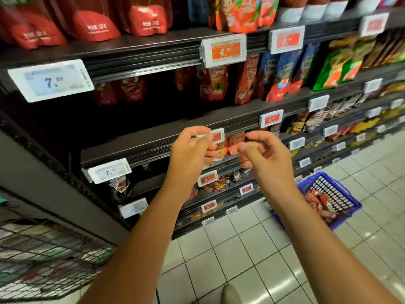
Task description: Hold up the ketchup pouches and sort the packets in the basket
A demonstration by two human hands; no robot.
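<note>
My left hand (189, 150) is raised in front of a dark shelf edge, and its thumb and forefinger pinch the left end of a small white and red price tag (217, 136) clipped there. My right hand (264, 151) hovers just to the right at the same height. Its fingers are loosely curled and hold nothing. Between and behind the hands, small red pouches (235, 142) stand on the shelf (140, 148).
Red sauce pouches (94, 23) fill the upper shelves, with price tags (223, 50) along each edge. A blue basket (348, 200) with red packets sits on the tiled floor at right. A wire rack (43, 255) stands at lower left. My shoe (231, 294) shows at the bottom.
</note>
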